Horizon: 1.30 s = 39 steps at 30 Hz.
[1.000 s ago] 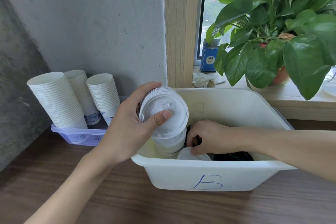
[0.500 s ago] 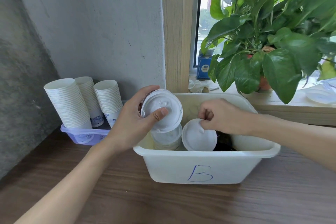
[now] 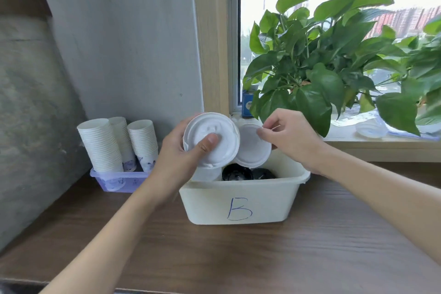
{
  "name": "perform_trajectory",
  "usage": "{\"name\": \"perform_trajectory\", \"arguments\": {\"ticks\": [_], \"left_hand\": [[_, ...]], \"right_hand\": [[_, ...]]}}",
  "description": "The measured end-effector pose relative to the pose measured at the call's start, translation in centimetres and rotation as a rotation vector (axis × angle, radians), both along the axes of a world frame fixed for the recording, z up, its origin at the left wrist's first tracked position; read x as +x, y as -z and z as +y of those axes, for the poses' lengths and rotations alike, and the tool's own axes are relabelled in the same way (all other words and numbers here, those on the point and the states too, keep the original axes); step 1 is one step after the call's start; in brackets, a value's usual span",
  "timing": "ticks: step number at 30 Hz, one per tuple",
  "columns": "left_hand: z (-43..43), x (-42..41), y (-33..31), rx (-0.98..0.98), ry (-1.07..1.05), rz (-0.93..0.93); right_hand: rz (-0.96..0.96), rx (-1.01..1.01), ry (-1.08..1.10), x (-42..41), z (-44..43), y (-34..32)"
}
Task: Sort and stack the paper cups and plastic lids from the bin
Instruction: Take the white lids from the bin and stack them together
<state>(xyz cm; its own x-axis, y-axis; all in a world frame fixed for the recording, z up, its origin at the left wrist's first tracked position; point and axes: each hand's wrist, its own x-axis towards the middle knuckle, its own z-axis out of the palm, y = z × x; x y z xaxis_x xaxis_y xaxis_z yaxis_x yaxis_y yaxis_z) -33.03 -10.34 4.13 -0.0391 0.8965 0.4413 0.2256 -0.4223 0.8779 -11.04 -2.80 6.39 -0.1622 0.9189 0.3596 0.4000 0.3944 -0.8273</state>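
Holding white lids above the bin marked B, I have both hands closed on plastic.

My left hand (image 3: 183, 153) grips a stack of white lids (image 3: 211, 141), thumb pressed on its face, over the left end of the white bin (image 3: 241, 203); my right hand (image 3: 290, 137) pinches the rim of a single white lid (image 3: 253, 148) just right of that stack, the two touching or overlapping. Black lids (image 3: 238, 172) lie inside the bin. Left of the bin, paper cup stacks (image 3: 119, 144) lean in a purple tray (image 3: 119, 180) against the grey wall. Behind the bin stands a windowsill with a leafy plant (image 3: 334, 67); in front, bare wooden counter (image 3: 238, 258) lies open.
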Motion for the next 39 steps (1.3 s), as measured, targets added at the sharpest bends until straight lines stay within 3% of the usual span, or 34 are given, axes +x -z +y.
{"name": "perform_trajectory", "arguments": {"ticks": [10, 15, 30, 35, 39], "left_hand": [[-6.1, 4.8, 2.3, -0.002, 0.059, -0.043], [-8.2, 6.6, 5.4, -0.134, 0.129, -0.097], [-9.1, 7.3, 12.0, -0.312, 0.289, -0.36], [-8.1, 6.0, 14.1, -0.334, 0.214, -0.207], [-7.6, 6.2, 15.0, -0.256, 0.119, -0.028]], "right_hand": [[0.286, -0.024, -0.06, 2.1, -8.9, 0.6], [0.37, -0.093, -0.069, 4.0, -11.7, 3.3], [0.469, -0.281, -0.127, 3.5, -13.2, 12.3], [0.435, -0.343, -0.159, 2.4, -13.5, 14.2], [0.273, -0.346, -0.214, 1.1, -13.9, 15.9]]}}
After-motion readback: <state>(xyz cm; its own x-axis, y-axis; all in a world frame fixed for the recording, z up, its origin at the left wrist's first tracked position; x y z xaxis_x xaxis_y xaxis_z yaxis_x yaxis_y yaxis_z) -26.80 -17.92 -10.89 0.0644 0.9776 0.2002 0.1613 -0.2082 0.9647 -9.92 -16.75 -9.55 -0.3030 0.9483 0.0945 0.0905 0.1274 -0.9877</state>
